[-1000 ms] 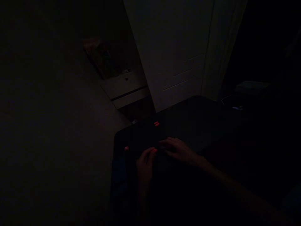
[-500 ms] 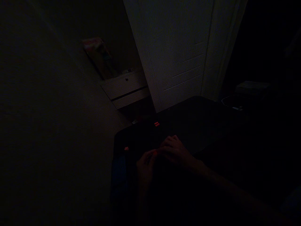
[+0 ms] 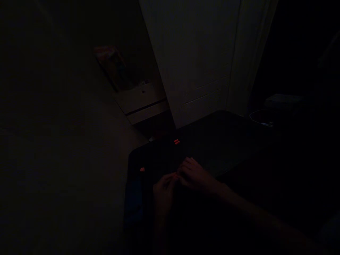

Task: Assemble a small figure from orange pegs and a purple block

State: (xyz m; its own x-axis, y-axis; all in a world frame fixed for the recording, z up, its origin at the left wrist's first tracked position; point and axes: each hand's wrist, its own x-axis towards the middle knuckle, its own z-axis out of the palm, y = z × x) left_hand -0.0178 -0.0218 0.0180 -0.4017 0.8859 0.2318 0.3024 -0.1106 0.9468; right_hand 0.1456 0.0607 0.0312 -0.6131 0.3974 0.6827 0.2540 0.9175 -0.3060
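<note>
The scene is very dark. My left hand is closed, its fingertips pinching a small orange-red piece above the dark table. From the other side my right hand has its fingers curled in and meets the same piece. Its exact shape is hidden by fingers and darkness. Beyond the hands lie two short orange-red bars, side by side. A small orange-red block rests to the left of my left hand.
A dark bluish flat object lies at the left edge of the black table. Behind stand a pale door-like panel and a drawer unit. A thin white cable and a pale box shape are at the right.
The right hand's fingers have drawn in tighter, and the hand sits slightly lower in view. The left hand has barely moved. The picture is dimmer.
</note>
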